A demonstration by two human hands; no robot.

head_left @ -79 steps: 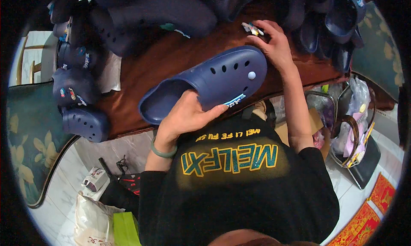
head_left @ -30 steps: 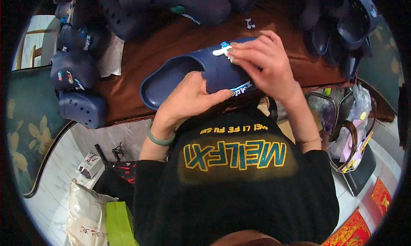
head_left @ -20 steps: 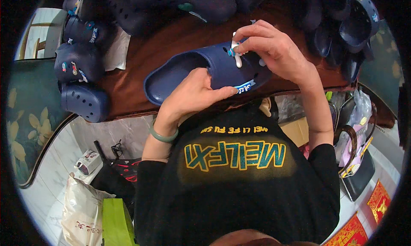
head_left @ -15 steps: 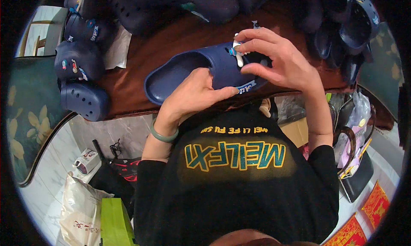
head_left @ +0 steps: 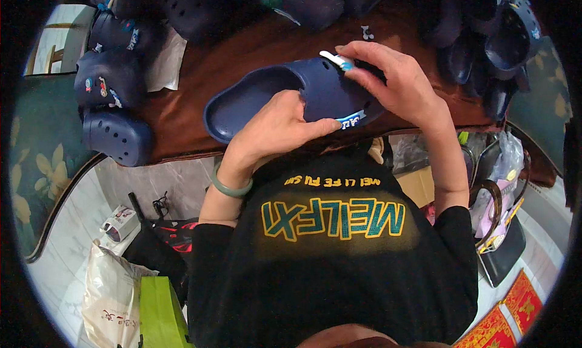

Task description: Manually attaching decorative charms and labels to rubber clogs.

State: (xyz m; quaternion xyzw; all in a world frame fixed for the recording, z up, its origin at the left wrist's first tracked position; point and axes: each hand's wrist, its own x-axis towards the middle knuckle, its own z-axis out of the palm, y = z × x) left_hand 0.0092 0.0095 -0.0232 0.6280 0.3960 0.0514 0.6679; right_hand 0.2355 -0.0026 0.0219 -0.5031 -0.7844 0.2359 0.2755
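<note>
Head view: right hand (head_left: 400,84) fingers (head_left: 357,69) pinch a small white and blue charm (head_left: 337,60) atop the dark blue clog (head_left: 291,96). Left hand (head_left: 273,130) grips the clog's side above the brown worktop (head_left: 182,112). A small blue label (head_left: 351,119) hangs off the clog.

A dark brown wooden table (head_left: 182,115) is the landmark, with pale marble-like floor tiles (head_left: 66,269) spreading below it. Left of the table stands a teal upholstered seat with yellow flowers (head_left: 30,166), and beyond that, toward the upper left, a bright patch with a wooden chair frame (head_left: 51,51). On the floor below the table's left end lie a white plastic bag (head_left: 112,299) and a green bag (head_left: 160,311); below its right end sit a dark handbag (head_left: 500,251) and a red patterned mat (head_left: 509,314).
</note>
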